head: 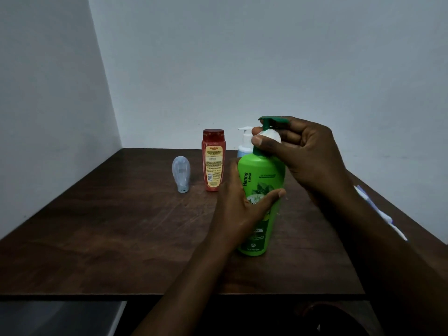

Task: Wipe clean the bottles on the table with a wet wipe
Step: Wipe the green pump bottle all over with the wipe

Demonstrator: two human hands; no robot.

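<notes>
The left hand [240, 204] grips the green bottle [263, 170]; right hand [308, 154] pinches a probable wipe [270, 137] at its neck

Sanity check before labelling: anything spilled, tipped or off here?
Nothing spilled or toppled. The green pump bottle, gripped by the left hand, wet wipe at its neck, and the red bottle stand on their bases; the small clear bottle rests on its cap. Only a white-and-blue object lies close to the table's right edge.

Four bottles: one green pump bottle [264, 170], one red bottle [213, 161], one pale bottle [181, 173], one white pump bottle [244, 141]; one wipe [271, 136].
</notes>
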